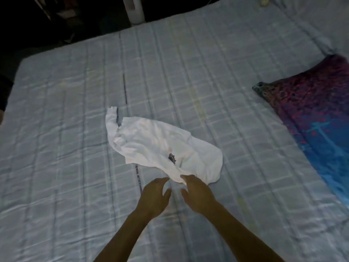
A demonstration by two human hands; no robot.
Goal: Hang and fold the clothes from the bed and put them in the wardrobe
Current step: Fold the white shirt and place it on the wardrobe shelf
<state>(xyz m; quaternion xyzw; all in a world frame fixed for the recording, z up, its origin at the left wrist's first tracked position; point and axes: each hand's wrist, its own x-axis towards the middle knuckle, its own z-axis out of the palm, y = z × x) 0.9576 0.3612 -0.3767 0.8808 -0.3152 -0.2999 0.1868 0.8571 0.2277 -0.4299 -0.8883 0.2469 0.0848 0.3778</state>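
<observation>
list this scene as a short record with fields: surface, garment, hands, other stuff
surface: bed, pale checked sheet
garment: white garment, crumpled and unfolded mid-bed
hands: left hand and right hand, fingers spread at the garment's near edge, nothing gripped
other: purple and blue patterned cloth on the bed's right side; white tower fan beyond the bed
light: dim
</observation>
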